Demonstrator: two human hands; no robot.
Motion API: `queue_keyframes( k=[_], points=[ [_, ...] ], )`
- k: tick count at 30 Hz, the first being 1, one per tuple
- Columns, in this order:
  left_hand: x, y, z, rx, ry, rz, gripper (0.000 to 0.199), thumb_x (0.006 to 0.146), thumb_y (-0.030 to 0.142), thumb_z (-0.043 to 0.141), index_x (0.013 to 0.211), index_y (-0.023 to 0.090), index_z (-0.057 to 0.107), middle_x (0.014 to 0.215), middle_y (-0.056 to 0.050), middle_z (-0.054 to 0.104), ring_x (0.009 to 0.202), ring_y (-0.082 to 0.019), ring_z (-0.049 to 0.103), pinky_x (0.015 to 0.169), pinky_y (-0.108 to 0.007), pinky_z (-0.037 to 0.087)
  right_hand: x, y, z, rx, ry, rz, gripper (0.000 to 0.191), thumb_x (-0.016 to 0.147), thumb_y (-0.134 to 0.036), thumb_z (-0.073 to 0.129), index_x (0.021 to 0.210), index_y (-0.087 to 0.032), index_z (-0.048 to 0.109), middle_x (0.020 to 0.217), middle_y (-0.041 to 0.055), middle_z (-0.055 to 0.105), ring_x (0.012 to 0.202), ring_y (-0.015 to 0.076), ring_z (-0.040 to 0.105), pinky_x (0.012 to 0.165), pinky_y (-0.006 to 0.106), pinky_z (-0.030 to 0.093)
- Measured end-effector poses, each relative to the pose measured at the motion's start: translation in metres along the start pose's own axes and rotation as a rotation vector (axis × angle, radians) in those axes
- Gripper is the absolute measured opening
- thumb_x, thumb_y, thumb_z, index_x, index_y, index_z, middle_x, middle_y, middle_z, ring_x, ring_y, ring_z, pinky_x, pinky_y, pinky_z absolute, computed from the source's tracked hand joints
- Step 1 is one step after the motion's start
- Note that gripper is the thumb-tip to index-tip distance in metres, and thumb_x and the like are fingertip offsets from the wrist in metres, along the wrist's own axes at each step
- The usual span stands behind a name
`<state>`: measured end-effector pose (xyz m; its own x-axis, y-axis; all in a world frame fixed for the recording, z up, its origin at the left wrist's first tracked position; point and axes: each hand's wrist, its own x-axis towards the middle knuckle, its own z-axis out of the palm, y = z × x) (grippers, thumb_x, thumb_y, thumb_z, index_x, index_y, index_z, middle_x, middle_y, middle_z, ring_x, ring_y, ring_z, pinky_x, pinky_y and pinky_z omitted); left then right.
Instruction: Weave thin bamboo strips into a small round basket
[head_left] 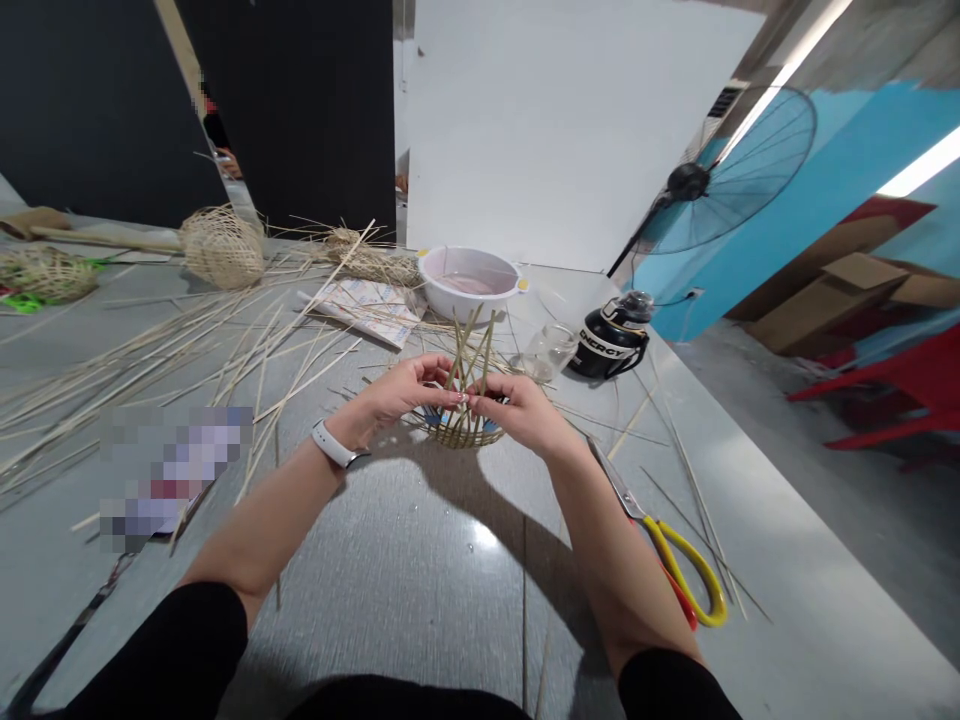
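Observation:
A small, partly woven basket [466, 436] sits on the grey table, with thin strips standing up and crossing above its rim. My left hand [409, 388], below a white wristband, pinches strips at the near side of the basket. Opposite it, my right hand [517, 405] pinches strips too, and the fingertips of both hands meet at the middle. Something blue and white shows inside the basket, mostly hidden by my hands.
Scissors [679, 570] lie beside my right forearm. Behind stand a white basin [471, 285], a clear cup [551, 350] and a black jug [609, 340]. Loose strips [247, 340] and a woven basket [223, 248] are at left, near a blurred packet [187, 470].

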<state>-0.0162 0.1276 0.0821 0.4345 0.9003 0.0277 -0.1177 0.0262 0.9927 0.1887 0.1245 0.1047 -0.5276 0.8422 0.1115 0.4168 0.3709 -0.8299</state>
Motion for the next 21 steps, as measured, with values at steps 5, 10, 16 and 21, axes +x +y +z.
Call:
queue_keyframes(
  k=[5, 10, 16, 21],
  points=[
    [-0.001, 0.002, 0.0, -0.022, -0.007, -0.014, 0.044, 0.064, 0.024, 0.085, 0.099, 0.018, 0.059, 0.085, 0.001, 0.064, 0.077, -0.012, 0.06, 0.076, -0.028, 0.043, 0.001, 0.001, 0.004, 0.009, 0.071, 0.039, 0.019, 0.079, -0.03, 0.06, 0.066, -0.017, 0.061, 0.064, -0.0009, 0.056, 0.063, 0.0122, 0.047, 0.06, 0.026, 0.035],
    [-0.003, 0.006, 0.002, -0.064, -0.032, -0.052, 0.048, 0.065, 0.021, 0.085, 0.103, 0.018, 0.056, 0.077, 0.003, 0.063, 0.073, -0.011, 0.059, 0.074, -0.028, 0.043, 0.001, 0.001, 0.008, 0.041, 0.116, 0.064, 0.023, 0.077, -0.032, 0.063, 0.06, -0.018, 0.057, 0.058, -0.0024, 0.051, 0.058, 0.011, 0.042, 0.057, 0.026, 0.032],
    [-0.004, 0.01, 0.004, -0.052, -0.037, -0.032, 0.039, 0.066, 0.02, 0.083, 0.095, 0.017, 0.057, 0.072, 0.005, 0.06, 0.069, -0.01, 0.055, 0.07, -0.026, 0.041, 0.001, 0.001, 0.007, 0.069, 0.113, 0.085, 0.022, 0.075, -0.032, 0.064, 0.06, -0.017, 0.061, 0.057, -0.0019, 0.054, 0.057, 0.0116, 0.045, 0.059, 0.027, 0.035],
    [-0.005, 0.011, 0.005, -0.063, -0.029, -0.053, 0.045, 0.066, 0.019, 0.083, 0.101, 0.017, 0.055, 0.075, 0.004, 0.062, 0.071, -0.01, 0.058, 0.072, -0.026, 0.041, 0.002, 0.0, 0.007, 0.08, 0.115, 0.064, 0.02, 0.074, -0.032, 0.065, 0.061, -0.017, 0.063, 0.057, -0.0013, 0.056, 0.059, 0.0127, 0.048, 0.059, 0.027, 0.036]
  ],
)
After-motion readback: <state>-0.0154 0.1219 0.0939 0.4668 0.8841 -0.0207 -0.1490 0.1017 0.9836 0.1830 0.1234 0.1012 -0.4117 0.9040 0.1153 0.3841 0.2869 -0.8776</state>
